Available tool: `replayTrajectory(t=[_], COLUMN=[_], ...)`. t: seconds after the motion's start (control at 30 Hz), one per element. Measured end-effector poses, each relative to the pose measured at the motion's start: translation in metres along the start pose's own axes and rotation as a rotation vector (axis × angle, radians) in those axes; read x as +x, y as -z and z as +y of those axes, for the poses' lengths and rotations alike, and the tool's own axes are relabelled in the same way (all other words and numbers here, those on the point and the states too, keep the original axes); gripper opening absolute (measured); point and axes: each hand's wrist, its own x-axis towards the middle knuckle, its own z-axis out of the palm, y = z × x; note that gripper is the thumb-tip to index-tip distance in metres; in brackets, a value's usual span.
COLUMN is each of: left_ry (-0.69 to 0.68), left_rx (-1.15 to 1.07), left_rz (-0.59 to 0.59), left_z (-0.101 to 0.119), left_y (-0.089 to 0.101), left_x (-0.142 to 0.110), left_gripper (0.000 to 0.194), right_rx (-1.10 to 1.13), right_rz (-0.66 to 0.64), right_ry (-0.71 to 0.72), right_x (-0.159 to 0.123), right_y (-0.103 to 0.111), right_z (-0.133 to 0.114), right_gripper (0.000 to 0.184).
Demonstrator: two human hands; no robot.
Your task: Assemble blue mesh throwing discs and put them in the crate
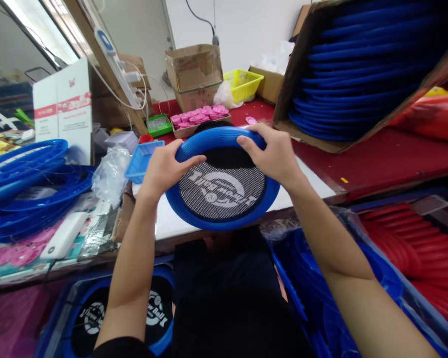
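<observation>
White work surface, red-covered table beyond it and to the right. Pale wall behind; power strip on a wooden post at left. Clear plastic bag and a loose stack of blue hoops on the left side.

Blue-rimmed mesh disc sits between the 2 hands, tilted over the near edge of the white surface, printed face toward the person. Left hand grips its upper-left rim, thumb on the near face; right hand grips the upper-right rim, thumb along the top.

Containers: big cardboard box at upper right, on its side, full of blue rings. Shallow carton with pink pieces. Green tray, small clear bits inside. Yellow basket, contents unclear. Low right, red ribbed tubing in a plastic-lined bin. Low left, 2 more printed discs, partly behind the left arm.
</observation>
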Motion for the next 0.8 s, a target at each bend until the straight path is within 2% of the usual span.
replayTrajectory(t=[0.17, 0.27, 0.33, 0.53, 0.8], left_ry=[0.216, 0.306, 0.365, 0.493, 0.528], left_rx=[-0.014, 0.012, 0.035, 0.04, 0.076], left_rz=[-0.117, -0.26, -0.344, -0.509, -0.5], left_z=[-0.027, -0.042, -0.051, -0.069, -0.076], left_y=[-0.056, -0.085, -0.101, -0.128, -0.142], left_x=[0.004, 0.001, 0.0, -0.001, -0.005], left_gripper=[0.052, 0.058, 0.063, 0.07, 0.078], right_rx=[-0.097, -0.073, -0.052, -0.094, -0.165], right_rz=[-0.378, -0.612, -0.693, -0.756, -0.76], right_ry=[-0.265, -0.483, -0.572, -0.639, -0.64], right_x=[0.012, 0.016, 0.017, 0.009, -0.001], right_y=[-0.039, -0.062, -0.077, -0.114, -0.132], right_z=[0.035, 0.053, 0.064, 0.082, 0.091], right_gripper=[0.059, 0.072, 0.077, 0.075, 0.078])
